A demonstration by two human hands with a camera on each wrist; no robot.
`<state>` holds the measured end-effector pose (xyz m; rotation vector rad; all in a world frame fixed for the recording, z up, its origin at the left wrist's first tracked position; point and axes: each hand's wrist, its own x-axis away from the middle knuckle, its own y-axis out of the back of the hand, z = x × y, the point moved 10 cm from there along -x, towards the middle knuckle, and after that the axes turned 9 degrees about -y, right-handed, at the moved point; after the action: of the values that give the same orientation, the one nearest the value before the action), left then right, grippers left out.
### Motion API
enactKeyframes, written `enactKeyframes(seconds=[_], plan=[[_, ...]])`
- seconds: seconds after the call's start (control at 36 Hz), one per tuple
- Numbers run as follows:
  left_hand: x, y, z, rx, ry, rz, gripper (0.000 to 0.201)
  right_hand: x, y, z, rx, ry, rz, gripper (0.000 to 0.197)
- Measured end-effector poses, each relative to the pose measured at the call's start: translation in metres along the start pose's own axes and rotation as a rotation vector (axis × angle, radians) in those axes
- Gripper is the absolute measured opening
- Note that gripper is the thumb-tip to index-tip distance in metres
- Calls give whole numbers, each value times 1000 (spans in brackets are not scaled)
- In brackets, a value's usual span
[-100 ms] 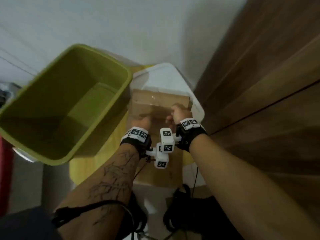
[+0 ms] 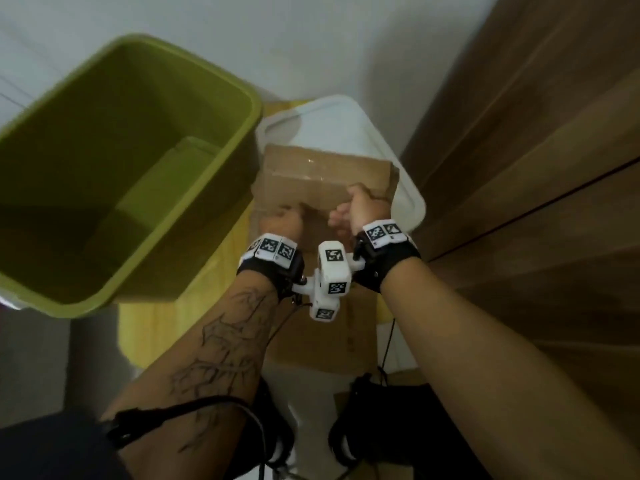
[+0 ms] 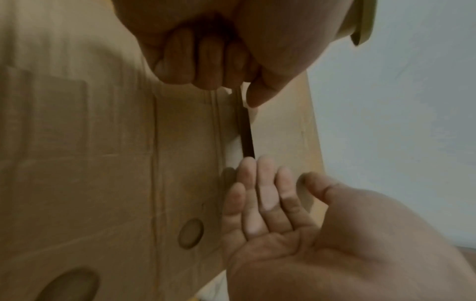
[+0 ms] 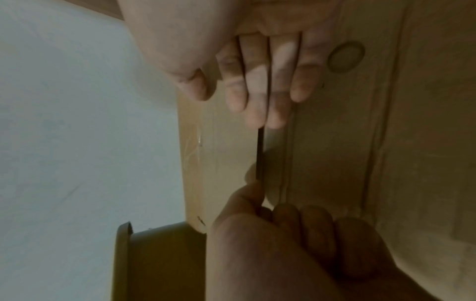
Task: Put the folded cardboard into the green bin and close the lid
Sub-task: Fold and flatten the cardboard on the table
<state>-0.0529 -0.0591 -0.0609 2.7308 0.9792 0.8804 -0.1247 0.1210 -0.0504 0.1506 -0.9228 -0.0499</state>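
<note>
Near-zero change: brown folded cardboard sheet (image 2: 322,171) still outside green plastic bin (image 2: 249,109) at 9 o'clock, right hand (image 2: 360,206) curled, pinching flap edge, left hand (image 2: 282,221) flat, fingers (image 3: 268,187) pressed together.

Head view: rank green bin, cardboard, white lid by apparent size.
1. green bin, clearly largest, though it sits nearest the camera.
2. cardboard.
3. white lid, mostly hidden under the cardboard, so its rank against the cardboard is unsure.

Pale wall (image 2: 311,36), wood panelling (image 2: 536,168) (right side), dim light
</note>
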Motion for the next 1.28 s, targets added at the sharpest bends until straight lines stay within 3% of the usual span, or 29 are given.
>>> enactKeyframes(seconds=[0.06,0.14,0.22,0.33,0.42,0.5,0.61,0.72,0.78,0.92,1.0,1.08,1.14,1.19,1.25,1.28], plan=[[-10,-5,4,35,-50,-27,17,-13,-11,-10,-30,-2,66,42],[-26,-19,11,45,-122,22,29,-27,-24,-19,22,15,161,41],[-21,-32,11,92,-155,176,13,-23,-31,-22,129,65,239,36],[5,-31,2,66,-392,327,13,-25,-32,-29,158,130,327,26],[48,-27,3,-126,-586,454,24,-26,-37,-30,110,173,398,26],[89,-25,8,-388,-764,540,43,-26,-39,-29,178,222,360,23],[135,-21,45,-816,-755,664,24,-11,-40,-35,340,286,385,41],[166,-8,86,-1404,-832,663,78,7,-33,-45,422,345,400,52],[172,-2,104,-1518,-794,664,94,16,-28,-48,445,397,394,47],[162,-7,95,-1407,-896,520,69,41,-26,-64,520,416,413,42],[153,-9,93,-1336,-891,502,66,48,-17,-83,598,391,405,26],[146,-10,88,-1243,-891,520,55,58,-2,-105,605,379,431,25],[147,-10,79,-1138,-910,532,44,71,8,-116,721,469,421,28],[150,-10,68,-1059,-967,529,31,86,16,-121,884,664,355,41],[153,-10,57,-1064,-1008,524,26,96,23,-124,970,787,293,54],[153,-11,53,-1082,-1019,517,28,98,27,-124,1007,836,256,50]])
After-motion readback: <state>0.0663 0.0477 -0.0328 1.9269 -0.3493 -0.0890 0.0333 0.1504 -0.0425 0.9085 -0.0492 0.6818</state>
